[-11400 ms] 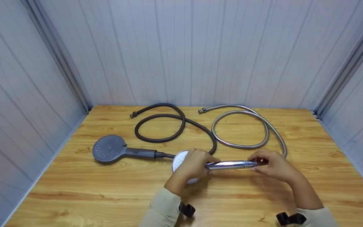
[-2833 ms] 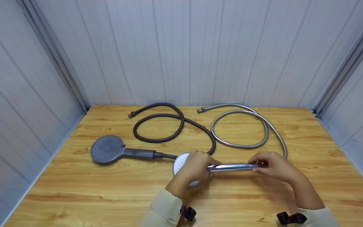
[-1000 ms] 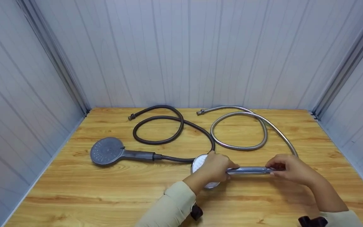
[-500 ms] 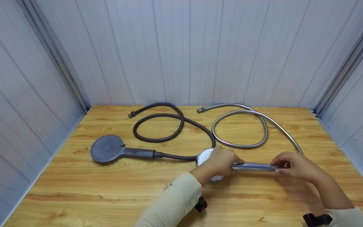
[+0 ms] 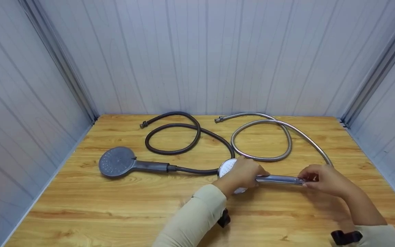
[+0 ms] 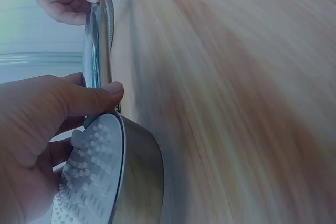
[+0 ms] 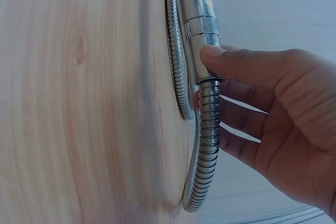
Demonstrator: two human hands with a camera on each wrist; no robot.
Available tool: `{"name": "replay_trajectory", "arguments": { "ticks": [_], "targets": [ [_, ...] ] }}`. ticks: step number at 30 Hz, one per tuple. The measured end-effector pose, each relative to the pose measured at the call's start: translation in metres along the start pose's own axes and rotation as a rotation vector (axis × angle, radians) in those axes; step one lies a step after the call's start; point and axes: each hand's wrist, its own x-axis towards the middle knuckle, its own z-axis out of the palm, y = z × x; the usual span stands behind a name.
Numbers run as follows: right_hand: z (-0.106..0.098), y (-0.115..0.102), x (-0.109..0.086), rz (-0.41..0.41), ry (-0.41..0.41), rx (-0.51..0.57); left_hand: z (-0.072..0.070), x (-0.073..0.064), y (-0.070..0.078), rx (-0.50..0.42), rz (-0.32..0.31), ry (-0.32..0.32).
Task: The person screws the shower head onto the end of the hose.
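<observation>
My left hand (image 5: 247,172) grips a chrome shower head (image 5: 279,179) at its neck, thumb along the handle. Its white nozzle face (image 6: 97,166) shows below that hand in the left wrist view, and the hand covers part of it in the head view. At the handle's far end, my right hand (image 5: 326,180) pinches the smooth metal end fitting (image 7: 198,61) of a silver shower hose (image 7: 210,124). Handle and fitting meet in line in the right wrist view. From there the hose curves back into a loop on the table.
A dark grey shower head (image 5: 117,162) lies at the left on the wooden table (image 5: 115,212), joined to a looped dark hose (image 5: 173,153). That hose runs close to the chrome head. Panelled walls (image 5: 197,61) stand behind and at both sides.
Both hands have shifted right with the chrome shower head, and the silver hose's near stretch swings right with them. More dark hose shows beside the head. Both grips stay on.
</observation>
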Motion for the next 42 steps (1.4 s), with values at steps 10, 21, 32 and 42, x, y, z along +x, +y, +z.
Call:
{"name": "replay_trajectory", "arguments": {
  "ticks": [10,21,32,42],
  "targets": [
    [-0.001,0.004,0.001,0.014,-0.004,-0.018,0.002,0.01,-0.001,-0.009,-0.015,0.002],
    [0.0,0.012,0.005,0.048,0.022,-0.041,0.007,0.02,0.001,-0.012,-0.082,-0.029],
    [0.009,0.02,0.014,0.088,0.028,-0.068,0.011,0.024,0.002,-0.016,-0.123,-0.034],
    [0.013,0.016,0.019,0.135,0.03,-0.099,0.014,0.029,0.003,0.031,-0.145,-0.064]
  ]
}}
